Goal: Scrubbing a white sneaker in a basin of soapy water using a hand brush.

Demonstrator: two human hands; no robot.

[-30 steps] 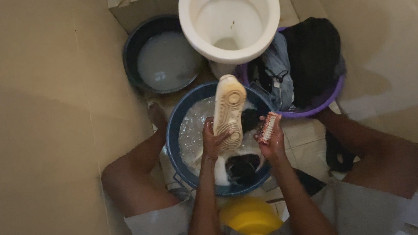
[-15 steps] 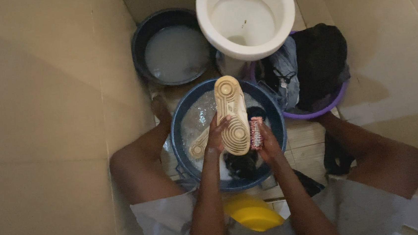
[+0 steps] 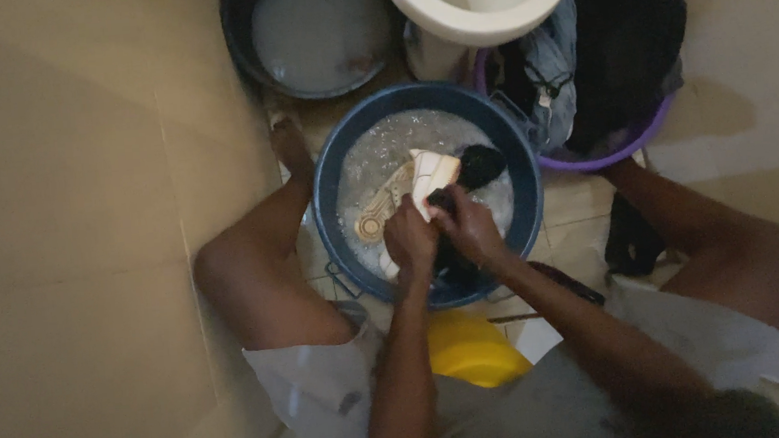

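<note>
1. Two hands: left hand [image 3: 410,238] and right hand [image 3: 469,227], both over the blue basin [image 3: 328,205].
2. Three round tubs: that blue basin, a dark basin [image 3: 241,36], a purple basin [image 3: 633,139].
3. One white shoe [image 3: 428,177], possibly a second shoe [image 3: 373,218] underneath; the suds blur it.
4. One toilet bowl [image 3: 484,8].
5. One yellow stool [image 3: 474,351].
</note>
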